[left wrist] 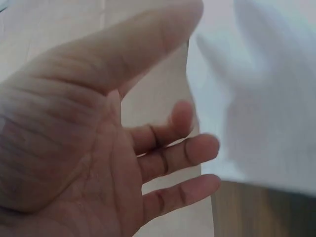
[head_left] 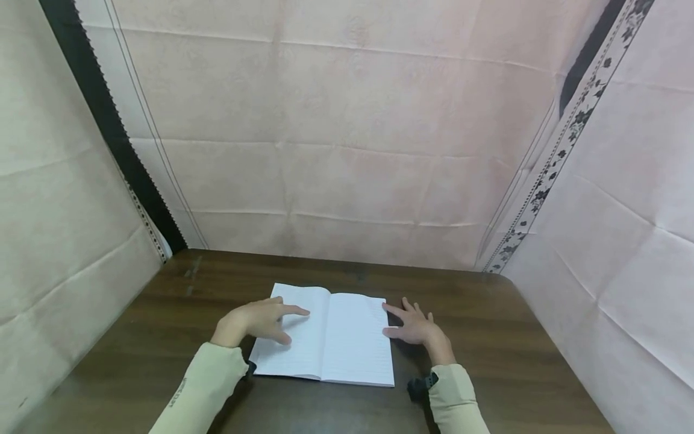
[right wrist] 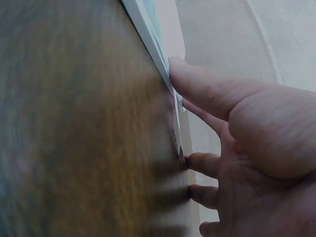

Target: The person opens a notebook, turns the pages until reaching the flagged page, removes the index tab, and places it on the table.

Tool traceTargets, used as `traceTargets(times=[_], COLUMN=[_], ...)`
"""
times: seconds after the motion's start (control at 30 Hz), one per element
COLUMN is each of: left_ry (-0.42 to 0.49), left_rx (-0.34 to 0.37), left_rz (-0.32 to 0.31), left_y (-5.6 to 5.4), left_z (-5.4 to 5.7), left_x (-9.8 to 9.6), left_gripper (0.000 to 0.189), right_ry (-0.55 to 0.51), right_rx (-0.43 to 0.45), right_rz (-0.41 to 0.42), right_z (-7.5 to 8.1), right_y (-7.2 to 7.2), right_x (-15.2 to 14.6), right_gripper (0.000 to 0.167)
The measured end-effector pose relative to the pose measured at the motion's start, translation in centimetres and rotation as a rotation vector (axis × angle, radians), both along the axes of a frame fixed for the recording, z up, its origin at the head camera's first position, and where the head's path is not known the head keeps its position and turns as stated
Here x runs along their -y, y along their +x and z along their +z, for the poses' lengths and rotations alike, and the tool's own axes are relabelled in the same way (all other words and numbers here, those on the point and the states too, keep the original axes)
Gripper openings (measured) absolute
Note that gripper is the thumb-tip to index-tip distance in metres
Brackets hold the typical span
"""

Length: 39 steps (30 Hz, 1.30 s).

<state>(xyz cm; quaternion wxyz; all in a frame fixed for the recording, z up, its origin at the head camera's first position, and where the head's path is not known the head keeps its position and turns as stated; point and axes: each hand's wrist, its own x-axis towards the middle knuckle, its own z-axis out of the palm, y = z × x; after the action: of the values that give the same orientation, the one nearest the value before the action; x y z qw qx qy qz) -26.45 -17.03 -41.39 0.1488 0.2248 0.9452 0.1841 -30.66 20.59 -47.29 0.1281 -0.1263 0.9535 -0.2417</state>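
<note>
An open notebook (head_left: 358, 343) with ruled white pages lies flat on the brown table, its fold running down the middle. My left hand (head_left: 261, 319) is over the left page, index finger stretched toward the fold and thumb spread apart from it. In the left wrist view its fingers (left wrist: 173, 158) are loosely bent, with nothing between them. My right hand (head_left: 416, 325) is at the notebook's right edge, thumb and index finger apart. The right wrist view shows the thumb (right wrist: 197, 84) touching the page edges (right wrist: 160, 64), while other fingertips touch the table.
The wooden table (head_left: 135, 337) extends around the notebook on all sides. Pale creased cloth (head_left: 352, 150) hangs behind it and at both sides. A dark band (head_left: 108, 126) runs down the left corner, and a floral border (head_left: 575, 132) down the right.
</note>
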Motion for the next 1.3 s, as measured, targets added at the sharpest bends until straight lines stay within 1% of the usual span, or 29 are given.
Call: traceTargets(times=[0.07,0.17,0.3,0.6,0.7,0.77,0.87,1.0,1.1,1.3], left_ry=[0.006,-0.014,-0.044,-0.026,-0.026,-0.037,-0.064,-0.092,-0.100,-0.111], left_rx=[0.033,0.054,0.054,0.040,0.022,-0.001,-0.062,-0.136,-0.155,-0.190], left_rz=[-0.033,-0.066,-0.103,-0.202,-0.226,-0.227,-0.229,-0.245,-0.267,-0.310], left_y=[0.0,0.1,0.4,0.3,0.3,0.4,0.5,0.7,0.8,1.1], left_z=[-0.3,-0.9,-1.4,-2.4,-2.6,-2.7,-2.9,-3.3,-3.5,-3.7], left_x=[-0.7,-1.5,-2.4,-4.0,-4.6,-5.0,-5.5,-6.5,-7.2,-8.4], left_gripper=[0.064,0.063,0.060,0.057,0.060,0.063,0.067,0.073,0.077,0.080], right_ry=[-0.011,-0.020,-0.023,-0.038,-0.036,-0.034,-0.035,-0.036,-0.032,-0.032], right_rx=[0.003,0.014,0.028,0.030,0.027,0.026,0.028,0.030,0.025,0.000], right_rz=[0.001,-0.003,-0.011,-0.022,-0.025,-0.023,-0.018,-0.019,-0.023,-0.013], right_z=[0.0,-0.2,-0.3,-0.3,-0.3,-0.3,-0.3,-0.2,-0.1,0.5], right_y=[0.0,0.1,0.2,0.7,0.7,0.7,0.6,0.5,0.3,0.1], right_x=[-0.1,-0.1,-0.2,-0.6,-0.7,-0.7,-0.7,-0.6,-0.4,-0.1], right_gripper=[0.067,0.066,0.066,0.065,0.065,0.066,0.066,0.066,0.066,0.066])
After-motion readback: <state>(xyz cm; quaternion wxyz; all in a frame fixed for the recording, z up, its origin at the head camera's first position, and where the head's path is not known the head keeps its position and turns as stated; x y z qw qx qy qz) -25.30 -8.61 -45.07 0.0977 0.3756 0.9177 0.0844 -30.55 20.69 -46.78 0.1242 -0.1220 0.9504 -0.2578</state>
